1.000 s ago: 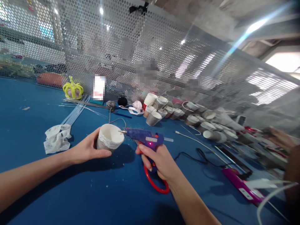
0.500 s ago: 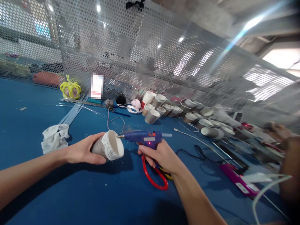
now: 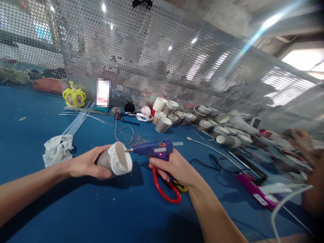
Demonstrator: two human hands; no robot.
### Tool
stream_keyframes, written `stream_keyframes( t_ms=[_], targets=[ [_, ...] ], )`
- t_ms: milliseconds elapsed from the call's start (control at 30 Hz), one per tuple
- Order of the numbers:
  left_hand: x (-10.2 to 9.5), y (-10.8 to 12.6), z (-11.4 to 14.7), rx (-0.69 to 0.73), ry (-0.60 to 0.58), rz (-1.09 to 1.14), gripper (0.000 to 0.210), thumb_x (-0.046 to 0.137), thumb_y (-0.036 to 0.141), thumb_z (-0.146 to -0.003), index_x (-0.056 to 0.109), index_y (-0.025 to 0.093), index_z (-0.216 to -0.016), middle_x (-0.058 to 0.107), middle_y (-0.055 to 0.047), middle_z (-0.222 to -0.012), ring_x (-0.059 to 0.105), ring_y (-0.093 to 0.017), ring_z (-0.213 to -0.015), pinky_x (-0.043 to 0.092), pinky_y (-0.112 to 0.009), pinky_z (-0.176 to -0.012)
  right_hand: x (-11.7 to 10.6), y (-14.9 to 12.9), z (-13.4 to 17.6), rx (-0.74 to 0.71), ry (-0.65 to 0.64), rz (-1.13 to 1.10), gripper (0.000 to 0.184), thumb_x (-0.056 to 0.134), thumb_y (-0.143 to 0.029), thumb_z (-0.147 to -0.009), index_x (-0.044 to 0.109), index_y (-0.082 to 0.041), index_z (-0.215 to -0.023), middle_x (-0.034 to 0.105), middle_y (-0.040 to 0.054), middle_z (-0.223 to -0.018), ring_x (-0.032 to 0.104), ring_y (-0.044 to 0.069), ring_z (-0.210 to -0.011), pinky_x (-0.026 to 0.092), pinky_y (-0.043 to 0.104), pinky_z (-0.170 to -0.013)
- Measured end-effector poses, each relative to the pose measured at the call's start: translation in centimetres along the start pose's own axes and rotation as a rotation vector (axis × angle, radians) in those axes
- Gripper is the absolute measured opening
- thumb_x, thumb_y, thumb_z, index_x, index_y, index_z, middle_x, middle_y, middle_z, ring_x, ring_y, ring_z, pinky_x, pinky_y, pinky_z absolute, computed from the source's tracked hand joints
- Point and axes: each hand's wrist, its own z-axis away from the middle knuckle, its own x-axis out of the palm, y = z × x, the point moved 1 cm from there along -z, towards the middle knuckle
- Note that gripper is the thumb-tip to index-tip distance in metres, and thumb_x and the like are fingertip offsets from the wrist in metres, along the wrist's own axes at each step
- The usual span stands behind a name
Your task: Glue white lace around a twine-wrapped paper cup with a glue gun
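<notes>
Left hand (image 3: 84,164) wrapped around a paper cup (image 3: 115,162) trimmed with white lace, fingers clamped on its side, cup tipped sideways with the mouth facing right, held just above the blue desk (image 3: 101,209). Right hand (image 3: 174,167) closed around the grip of a blue glue gun (image 3: 153,149), red light lit on its body, nozzle pointed left and touching or nearly touching the cup's rim; which of the two, impossible to tell. Red-handled scissors (image 3: 164,189) flat on the desk directly beneath the right hand. Crumpled strip of white lace (image 3: 57,148) on the desk left of the cup, well apart from it. Cluster of more paper cups (image 3: 192,119) lying farther back, near the perforated metal screen (image 3: 141,54). Yellow crown ornament (image 3: 74,96) at the far left by the screen. Purple tool (image 3: 255,192) on the desk to the right. Another person's hand (image 3: 301,141), blurred, at the far right edge.
</notes>
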Motion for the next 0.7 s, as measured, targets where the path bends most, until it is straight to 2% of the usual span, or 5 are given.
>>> stream_keyframes(
  t_ms=[133, 333, 500, 700],
  targets=[
    [-0.01, 0.29, 0.01, -0.007, 0.032, -0.021, 0.069, 0.067, 0.035, -0.059, 0.046, 0.013, -0.12, 0.06, -0.006, -0.093, 0.05, -0.018, -0.078, 0.042, -0.024, -0.063, -0.19, -0.06, 0.17, 0.004, -0.037, -0.008, 0.023, 0.059, -0.031, -0.078, 0.058, -0.011, -0.066, 0.047, -0.0057, -0.035, 0.041, 0.005, -0.035, 0.041, 0.02, -0.048],
    [0.02, 0.12, 0.04, 0.005, 0.053, -0.045, 0.066, 0.065, 0.037, -0.06, 0.045, 0.012, -0.119, 0.06, -0.006, -0.088, 0.051, -0.018, -0.074, 0.042, -0.023, -0.059, -0.31, 0.09, 0.1, 0.002, -0.013, -0.031, 0.023, 0.058, -0.032, -0.079, 0.059, -0.012, -0.068, 0.046, -0.006, -0.034, 0.039, 0.004, -0.033, 0.035, 0.017, -0.039],
    [-0.14, -0.19, -0.06, 0.014, 0.114, -0.069, 0.07, 0.066, 0.036, -0.059, 0.041, 0.011, -0.12, 0.058, -0.008, -0.097, 0.052, -0.02, -0.081, 0.044, -0.027, -0.068, -0.34, 0.01, 0.19, 0.016, -0.083, -0.035, 0.024, 0.059, -0.031, -0.078, 0.058, -0.011, -0.065, 0.046, -0.0062, -0.034, 0.038, 0.003, -0.031, 0.038, 0.018, -0.043],
    [-0.23, -0.09, 0.1, 0.016, 0.143, -0.176, 0.072, 0.065, 0.036, -0.058, 0.041, 0.01, -0.12, 0.057, -0.01, -0.106, 0.05, -0.025, -0.093, 0.043, -0.032, -0.079, -0.35, 0.16, 0.04, 0.015, -0.029, -0.081, 0.024, 0.058, -0.032, -0.079, 0.059, -0.011, -0.068, 0.046, -0.0061, -0.033, 0.038, 0.004, -0.031, 0.033, 0.017, -0.038]
  ],
)
